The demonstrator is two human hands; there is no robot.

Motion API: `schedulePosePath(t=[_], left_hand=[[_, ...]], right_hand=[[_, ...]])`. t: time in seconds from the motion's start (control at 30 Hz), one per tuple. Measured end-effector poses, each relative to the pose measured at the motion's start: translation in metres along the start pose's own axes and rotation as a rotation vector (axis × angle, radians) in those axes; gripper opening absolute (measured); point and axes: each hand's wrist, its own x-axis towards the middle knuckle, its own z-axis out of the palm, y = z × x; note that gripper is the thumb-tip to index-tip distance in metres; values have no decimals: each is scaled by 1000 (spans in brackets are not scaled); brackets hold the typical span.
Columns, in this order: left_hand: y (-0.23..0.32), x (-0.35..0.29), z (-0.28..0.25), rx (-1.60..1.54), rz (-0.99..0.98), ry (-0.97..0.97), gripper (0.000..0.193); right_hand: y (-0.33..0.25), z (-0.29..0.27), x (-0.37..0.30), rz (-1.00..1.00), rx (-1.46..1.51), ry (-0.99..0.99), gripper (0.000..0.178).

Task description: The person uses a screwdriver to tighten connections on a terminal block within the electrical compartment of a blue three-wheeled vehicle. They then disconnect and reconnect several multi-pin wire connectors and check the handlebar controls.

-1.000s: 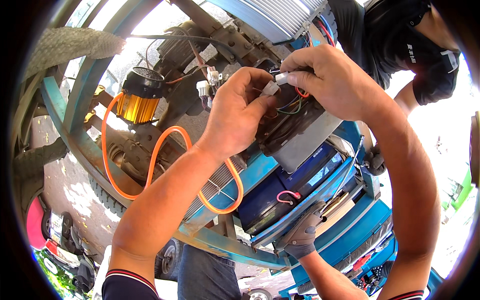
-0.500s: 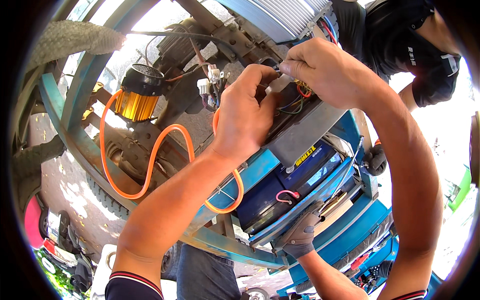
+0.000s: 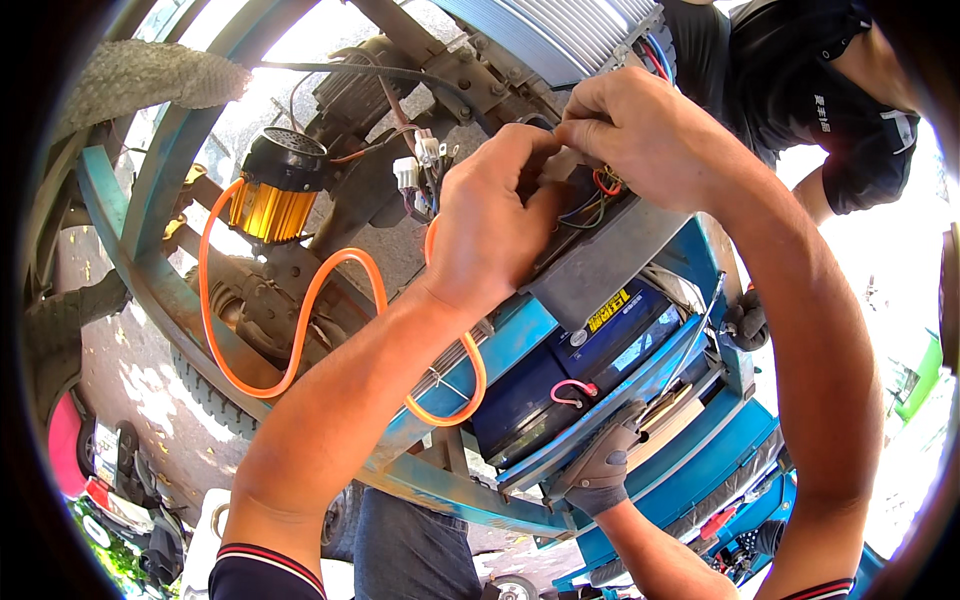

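Both my hands meet over the blue metal frame (image 3: 535, 325), fingers closed and tips almost touching. My left hand (image 3: 490, 215) and my right hand (image 3: 645, 140) pinch a small pale plastic piece (image 3: 563, 163) between them, mostly hidden by my fingers. Close beneath my right hand, thin red, yellow and green wires (image 3: 606, 182) come out beside a black metal plate (image 3: 610, 265). Left of my left hand, white plug connectors (image 3: 407, 174) hang on a bundle of wires. An orange cable (image 3: 345, 255) loops from a gold-and-black motor-like unit (image 3: 278, 187) and passes behind my left forearm.
Blue batteries (image 3: 525, 395) sit in the frame below my hands. Another person's gloved hand (image 3: 605, 455) grips a bar there. A dark glove (image 3: 748, 320) shows at the right, near a person in a dark shirt (image 3: 800, 75). A finned silver box (image 3: 570, 35) stands at the top.
My fingers have shifted slightly and closed in further around the pale piece, which shows less now. My left hand has turned a little. The other person's gloved hand stays put.
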Motion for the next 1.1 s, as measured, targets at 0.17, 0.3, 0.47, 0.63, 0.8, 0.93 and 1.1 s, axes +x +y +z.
schedulePosePath(t=[0.17,0.3,0.47,0.63,0.8,0.93,1.1], left_hand=[[3,0,-3,-173,-162,-57,22],[9,2,3,-287,-221,-82,21],[3,5,4,-318,-247,-82,23],[2,4,10,-317,-268,-61,32],[5,0,16,-291,-302,-20,30],[3,0,13,-235,-161,-30,31],[13,-5,4,-220,-356,-27,40]], right_hand=[[9,3,-16,-66,67,9,23],[7,-1,-19,-91,34,7,25],[4,1,-17,-62,-12,-23,30],[0,-1,-17,-15,-24,-98,34],[-5,-7,-18,-7,-40,-169,32],[4,9,-28,-79,-19,128,31],[28,21,-70,49,90,536,38]])
